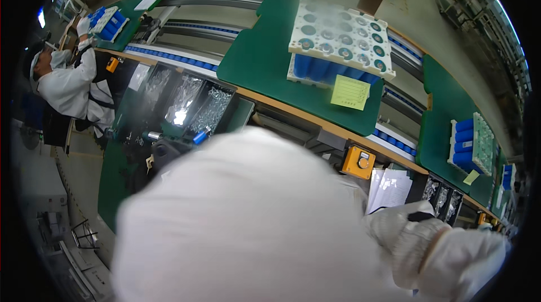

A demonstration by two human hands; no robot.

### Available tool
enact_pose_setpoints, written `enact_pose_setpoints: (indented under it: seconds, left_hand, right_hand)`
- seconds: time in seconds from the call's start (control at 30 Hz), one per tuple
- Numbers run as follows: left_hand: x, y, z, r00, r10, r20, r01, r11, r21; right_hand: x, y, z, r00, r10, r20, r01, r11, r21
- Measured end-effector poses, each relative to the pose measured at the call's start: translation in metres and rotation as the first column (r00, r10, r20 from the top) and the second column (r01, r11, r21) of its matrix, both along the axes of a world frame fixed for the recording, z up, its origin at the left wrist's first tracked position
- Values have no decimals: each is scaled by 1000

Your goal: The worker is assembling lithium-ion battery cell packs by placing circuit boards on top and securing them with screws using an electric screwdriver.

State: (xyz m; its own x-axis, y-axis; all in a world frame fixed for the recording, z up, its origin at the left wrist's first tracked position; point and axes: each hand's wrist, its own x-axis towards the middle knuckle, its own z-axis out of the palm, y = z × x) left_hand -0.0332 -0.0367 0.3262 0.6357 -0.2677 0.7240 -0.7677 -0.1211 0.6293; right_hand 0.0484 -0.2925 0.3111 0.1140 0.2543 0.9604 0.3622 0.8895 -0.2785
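Note:
A large, blurred white sleeve (242, 217) fills the lower middle, very close, hiding much of the bench. My left hand does not show. At the lower right, what looks like my right hand (394, 231) in a white glove is partly hidden behind this white cloth; its fingers cannot be made out. A narrow strip of skin shows between the glove and the sleeve. Beyond, on a green board, stands a battery module (338, 42) of blue cells between white perforated holders. A yellow-green paper slip (350, 93) hangs on its near side.
Black bins (211, 110) hold screws and bagged parts at the left. An orange button box (358, 162) and white papers (389, 189) are on the near edge. Roller tracks (174, 60) run along the line. Another module (472, 144) stands right; a co-worker (70, 85) works at far left.

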Motion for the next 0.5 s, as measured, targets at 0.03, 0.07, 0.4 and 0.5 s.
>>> enact_pose_setpoints:
  seconds: [0.03, 0.07, 0.4, 0.5]
  left_hand:
    - [-6, 2, 0, 1000, 15, -4, -15, 1000, 5]
    - [-15, 5, 1, 999, 38, -2, -38, 999, 2]
    - [-100, 35, 19, 979, 168, 119, -177, 982, 67]
    - [-121, 40, 20, 961, 215, 173, -230, 971, 72]
  right_hand:
    - [-2, 0, -1, 1000, 5, -7, -5, 1000, -16]
    - [-3, 2, -1, 1000, 24, -13, -24, 999, -26]
    - [3, 9, -9, 994, 98, -56, -102, 992, -75]
    - [8, 13, -10, 988, 136, -69, -142, 985, -95]
